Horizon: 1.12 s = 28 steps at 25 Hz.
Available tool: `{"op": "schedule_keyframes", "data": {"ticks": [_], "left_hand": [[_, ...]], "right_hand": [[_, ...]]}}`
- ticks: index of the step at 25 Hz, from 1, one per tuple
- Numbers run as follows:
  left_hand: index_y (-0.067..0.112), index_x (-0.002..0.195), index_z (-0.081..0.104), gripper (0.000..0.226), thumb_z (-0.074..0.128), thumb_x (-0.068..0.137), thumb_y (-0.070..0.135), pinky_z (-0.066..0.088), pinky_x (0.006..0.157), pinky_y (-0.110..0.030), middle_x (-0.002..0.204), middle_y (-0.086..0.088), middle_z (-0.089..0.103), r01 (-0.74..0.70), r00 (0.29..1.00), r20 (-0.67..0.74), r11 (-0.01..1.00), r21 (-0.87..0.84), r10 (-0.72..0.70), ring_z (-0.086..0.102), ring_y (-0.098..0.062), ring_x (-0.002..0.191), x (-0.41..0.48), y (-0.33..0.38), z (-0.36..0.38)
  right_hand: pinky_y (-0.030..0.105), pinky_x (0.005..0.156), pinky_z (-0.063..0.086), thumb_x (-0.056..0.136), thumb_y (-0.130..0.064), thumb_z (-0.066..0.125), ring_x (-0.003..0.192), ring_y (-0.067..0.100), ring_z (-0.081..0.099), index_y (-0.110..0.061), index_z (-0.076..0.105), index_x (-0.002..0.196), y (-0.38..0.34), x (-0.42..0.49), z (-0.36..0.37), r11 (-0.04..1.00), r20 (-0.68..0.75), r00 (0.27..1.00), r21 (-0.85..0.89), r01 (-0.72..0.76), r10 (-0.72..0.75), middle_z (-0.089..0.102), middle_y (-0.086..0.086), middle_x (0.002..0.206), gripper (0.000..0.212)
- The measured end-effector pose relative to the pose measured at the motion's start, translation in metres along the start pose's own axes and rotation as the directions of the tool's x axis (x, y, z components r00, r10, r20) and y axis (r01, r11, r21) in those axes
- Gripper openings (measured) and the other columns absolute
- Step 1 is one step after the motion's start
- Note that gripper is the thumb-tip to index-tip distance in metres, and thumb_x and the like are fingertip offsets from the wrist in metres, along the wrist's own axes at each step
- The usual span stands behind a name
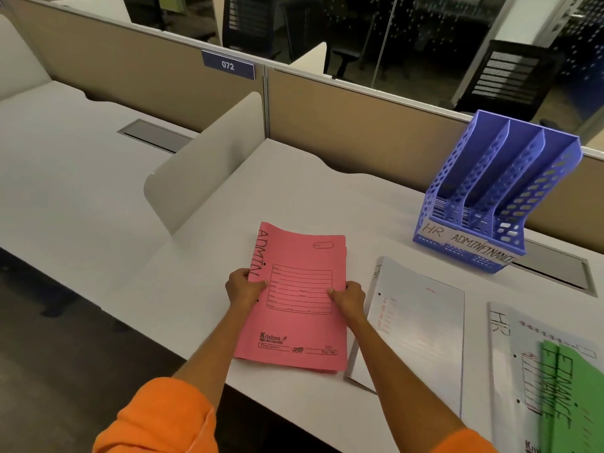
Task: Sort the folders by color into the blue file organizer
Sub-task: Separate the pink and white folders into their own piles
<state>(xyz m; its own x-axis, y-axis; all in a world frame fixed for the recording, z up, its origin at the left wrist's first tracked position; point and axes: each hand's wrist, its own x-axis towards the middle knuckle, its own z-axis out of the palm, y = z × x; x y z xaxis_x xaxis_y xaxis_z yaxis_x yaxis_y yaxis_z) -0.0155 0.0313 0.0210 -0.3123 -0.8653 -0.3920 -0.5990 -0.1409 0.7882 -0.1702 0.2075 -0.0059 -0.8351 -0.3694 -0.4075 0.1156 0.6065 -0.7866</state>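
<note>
An orange sleeve (pixel 157 420) sits nearest. On the desk (pixel 294 197), the organizer (pixel 490 191) stands far right, labelled HR, ADMIN, FINANCE. White folders (pixel 421 328) lie before it. The pink folders (pixel 294 325) are at centre. Green folders (pixel 578 407) overlap the rightmost white one. The left hand (pixel 243 289) and right hand (pixel 349 299) pinch the pink stack's side edges, thumbs on top.

File organizer (pixel 483 178) on desk (pixel 310 197), behind folders (pixel 418 322).
</note>
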Motion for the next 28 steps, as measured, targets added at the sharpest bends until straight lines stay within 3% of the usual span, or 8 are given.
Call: {"op": "schedule_keyframes", "data": {"ticks": [4, 8, 12, 15, 17, 20, 28], "left_hand": [[0.003, 0.113, 0.068, 0.042, 0.081, 0.073, 0.005, 0.058, 0.083, -0.039, 0.11, -0.016, 0.071, -0.044, 0.999, 0.03, 0.997, 0.062, 0.043, 0.069, -0.031, 0.093, 0.005, -0.008, 0.007], [0.003, 0.112, 0.068, 0.046, 0.084, 0.069, 0.01, 0.059, 0.081, -0.041, 0.11, -0.016, 0.071, -0.077, 0.997, 0.014, 0.991, 0.107, 0.076, 0.069, -0.03, 0.091, 0.01, -0.017, 0.014], [0.009, 0.127, 0.058, 0.065, 0.084, 0.069, 0.025, 0.048, 0.096, -0.046, 0.127, -0.015, 0.055, -0.072, 0.995, -0.042, 0.945, 0.321, 0.09, 0.056, -0.032, 0.113, 0.014, -0.018, 0.017], [0.01, 0.135, 0.05, 0.071, 0.08, 0.074, 0.031, 0.037, 0.105, -0.048, 0.137, -0.014, 0.048, -0.234, 0.955, -0.05, 0.849, 0.474, 0.291, 0.046, -0.033, 0.126, 0.005, -0.011, 0.022], [0.01, 0.139, 0.046, 0.073, 0.077, 0.078, 0.034, 0.034, 0.109, -0.048, 0.144, -0.013, 0.044, -0.368, 0.905, 0.02, 0.758, 0.538, 0.425, 0.042, -0.031, 0.133, -0.001, -0.007, 0.032], [0.01, 0.143, 0.04, 0.071, 0.071, 0.084, 0.035, 0.024, 0.116, -0.05, 0.152, -0.013, 0.036, -0.515, 0.842, 0.168, 0.671, 0.533, 0.513, 0.032, -0.03, 0.141, -0.017, 0.002, 0.059], [0.013, 0.148, 0.036, 0.07, 0.066, 0.089, 0.036, 0.022, 0.119, -0.044, 0.159, -0.006, 0.028, -0.691, 0.723, 0.392, 0.589, 0.42, 0.569, 0.025, -0.025, 0.146, -0.071, 0.022, 0.141]], "right_hand": [[0.033, 0.08, 0.052, 0.08, -0.016, 0.075, 0.099, 0.027, 0.061, -0.004, 0.044, 0.117, 0.002, -0.001, 0.002, 0.997, 0.022, 0.999, -0.079, -0.023, 0.024, 0.059, 0.012, 0.116, 0.049], [0.026, 0.072, 0.049, 0.079, -0.008, 0.073, 0.09, 0.021, 0.054, -0.003, 0.033, 0.117, 0.001, -0.003, 0.002, 0.982, 0.06, 0.998, -0.19, -0.016, 0.028, 0.054, 0.013, 0.115, 0.055], [0.033, 0.082, 0.048, 0.076, -0.021, 0.076, 0.108, 0.031, 0.053, -0.001, 0.036, 0.122, -0.001, -0.002, 0.002, 0.952, 0.042, 0.999, -0.306, 0.019, -0.006, 0.047, 0.016, 0.121, 0.064], [0.034, 0.084, 0.044, 0.08, -0.031, 0.071, 0.11, 0.032, 0.049, 0.0, 0.04, 0.123, -0.002, -0.003, -0.001, 0.902, 0.003, 0.993, -0.416, 0.112, -0.121, 0.046, 0.017, 0.122, 0.061], [0.035, 0.086, 0.044, 0.083, -0.036, 0.068, 0.11, 0.03, 0.049, -0.001, 0.042, 0.124, -0.003, -0.005, -0.006, 0.865, -0.031, 0.974, -0.467, 0.185, -0.225, 0.049, 0.016, 0.122, 0.06], [0.038, 0.093, 0.043, 0.085, -0.043, 0.064, 0.115, 0.03, 0.049, -0.003, 0.042, 0.131, 0.0, -0.006, -0.022, 0.823, -0.064, 0.946, -0.513, 0.243, -0.319, 0.05, 0.015, 0.129, 0.065], [0.038, 0.108, 0.034, 0.086, -0.051, 0.061, 0.131, 0.027, 0.043, -0.01, 0.037, 0.14, 0.052, -0.008, -0.109, 0.879, -0.239, 0.947, -0.47, 0.082, -0.216, 0.043, 0.01, 0.145, 0.072]]}}
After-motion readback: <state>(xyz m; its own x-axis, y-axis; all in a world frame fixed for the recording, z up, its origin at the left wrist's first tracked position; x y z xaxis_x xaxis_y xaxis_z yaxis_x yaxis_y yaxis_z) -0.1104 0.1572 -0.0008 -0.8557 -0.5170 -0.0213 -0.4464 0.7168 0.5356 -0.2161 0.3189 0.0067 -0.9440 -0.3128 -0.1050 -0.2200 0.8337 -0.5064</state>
